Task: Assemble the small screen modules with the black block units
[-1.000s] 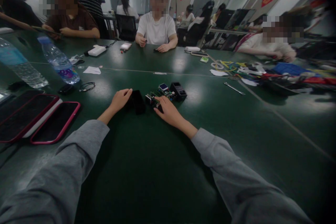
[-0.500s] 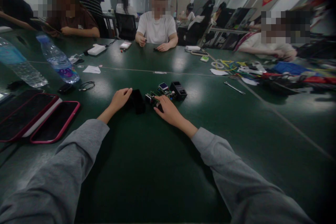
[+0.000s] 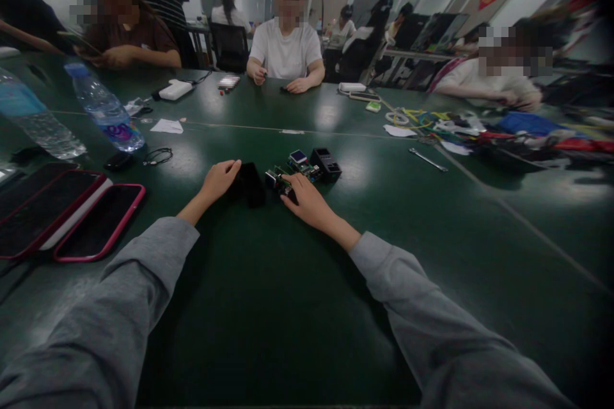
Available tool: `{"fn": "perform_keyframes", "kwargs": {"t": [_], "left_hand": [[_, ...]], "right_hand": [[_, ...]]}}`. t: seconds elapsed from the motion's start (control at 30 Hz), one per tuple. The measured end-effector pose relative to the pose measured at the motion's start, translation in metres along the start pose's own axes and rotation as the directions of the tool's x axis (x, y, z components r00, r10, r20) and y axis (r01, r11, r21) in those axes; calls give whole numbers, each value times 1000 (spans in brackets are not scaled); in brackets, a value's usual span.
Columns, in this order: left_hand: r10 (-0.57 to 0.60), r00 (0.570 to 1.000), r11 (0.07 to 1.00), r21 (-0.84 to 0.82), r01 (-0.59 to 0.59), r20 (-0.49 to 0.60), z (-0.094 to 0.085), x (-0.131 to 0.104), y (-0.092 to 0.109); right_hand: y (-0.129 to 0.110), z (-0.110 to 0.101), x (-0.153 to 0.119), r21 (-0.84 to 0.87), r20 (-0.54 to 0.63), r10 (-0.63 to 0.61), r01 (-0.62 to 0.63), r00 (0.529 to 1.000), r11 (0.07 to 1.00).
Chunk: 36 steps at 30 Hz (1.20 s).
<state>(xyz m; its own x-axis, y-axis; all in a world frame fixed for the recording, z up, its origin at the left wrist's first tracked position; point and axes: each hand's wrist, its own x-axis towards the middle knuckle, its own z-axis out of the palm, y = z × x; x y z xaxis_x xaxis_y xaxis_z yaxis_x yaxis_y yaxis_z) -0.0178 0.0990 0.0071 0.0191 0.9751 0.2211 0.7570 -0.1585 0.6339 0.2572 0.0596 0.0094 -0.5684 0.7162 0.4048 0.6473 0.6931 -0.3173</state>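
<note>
My left hand (image 3: 219, 180) rests at the left side of a black box-like case (image 3: 252, 184), its fingers together against the edge; whether it grips anything is hidden. To the right, my right hand (image 3: 307, 199) is closed round a small circuit board (image 3: 273, 179) with electronic parts, thumb below and fingers on top. Just beyond it lies another green circuit board (image 3: 307, 168) with a small screen (image 3: 298, 156). A black housing with openings (image 3: 326, 164) stands right behind that board.
Phones in red cases (image 3: 100, 222) and two water bottles (image 3: 108, 112) are at left. A wrench (image 3: 428, 160) lies at right, before a pile of cables (image 3: 508, 134). People sit across the green table (image 3: 288, 307).
</note>
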Motion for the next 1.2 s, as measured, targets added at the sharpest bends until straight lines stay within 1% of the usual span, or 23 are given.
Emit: {"fn": "perform_keyframes", "kwargs": {"t": [0.23,0.5,0.83,1.2], "left_hand": [[18,1000,1000,-10,-18,-10,0,-1,0],[0,1000,1000,-11,0,-6,-1,-2,3],[14,1000,1000,-1,-14,-8,0,0,0],[26,1000,1000,3,-26,-18,-1,-1,1]], "right_hand": [[1,1,0,-4,4,6,-6,1000,1000],[0,0,0,14,2,10,-10,1000,1000],[3,3,1,-10,-7,-9,9,1000,1000],[2,2,0,0,-3,2,-2,1000,1000]]}}
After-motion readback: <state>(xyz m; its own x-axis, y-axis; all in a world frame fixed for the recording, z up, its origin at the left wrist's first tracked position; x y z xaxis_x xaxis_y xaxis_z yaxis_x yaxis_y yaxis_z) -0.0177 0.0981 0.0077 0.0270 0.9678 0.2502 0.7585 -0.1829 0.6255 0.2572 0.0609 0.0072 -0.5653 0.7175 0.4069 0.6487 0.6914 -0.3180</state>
